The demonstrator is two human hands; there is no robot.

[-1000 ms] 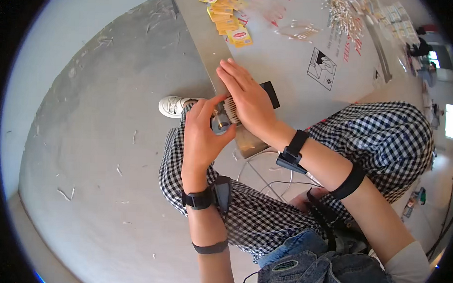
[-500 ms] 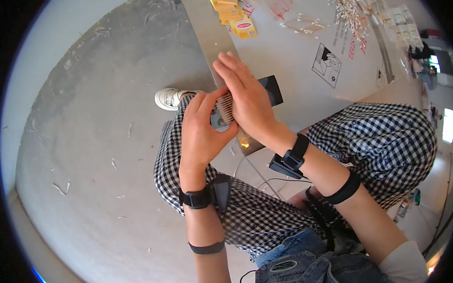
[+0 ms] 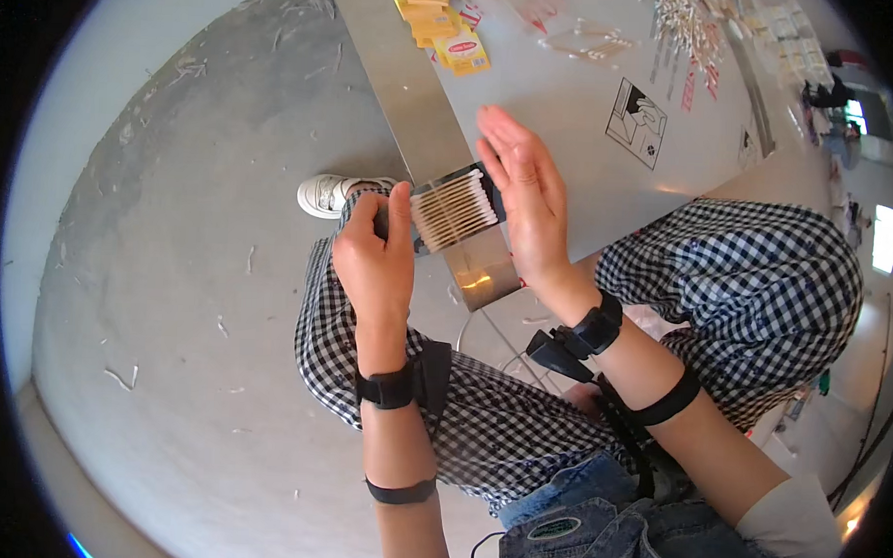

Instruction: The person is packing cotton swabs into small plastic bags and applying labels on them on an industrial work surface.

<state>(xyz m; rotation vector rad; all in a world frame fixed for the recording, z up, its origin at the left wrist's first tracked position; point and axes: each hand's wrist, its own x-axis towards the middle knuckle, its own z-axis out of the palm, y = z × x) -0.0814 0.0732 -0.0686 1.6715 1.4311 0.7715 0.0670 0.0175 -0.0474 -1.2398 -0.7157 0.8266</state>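
A flat row of cotton swabs [image 3: 456, 212] with pale sticks and white tips lies side by side on a dark, shallow tray [image 3: 445, 178]. My left hand [image 3: 375, 267] grips the left end of this tray, thumb on top and fingers curled under it. My right hand [image 3: 535, 208] is upright at the other end, by the white tips, with fingers stretched and the palm facing the swabs. Nothing is held in it, and whether it touches the tips I cannot tell. Both hands are over the table's near corner.
The table [image 3: 560, 116] has a metal edge strip [image 3: 399, 90]. On it are yellow paper packets [image 3: 459, 48], some loose swabs [image 3: 594, 46], a big heap of swabs [image 3: 682, 26] and clear plastic [image 3: 535, 2]. My checked trouser legs [image 3: 732, 279] flank the table corner.
My right hand has moved right, off the swabs it was covering, and the row now shows fully. My left hand has shifted slightly left and grips the tray's end.
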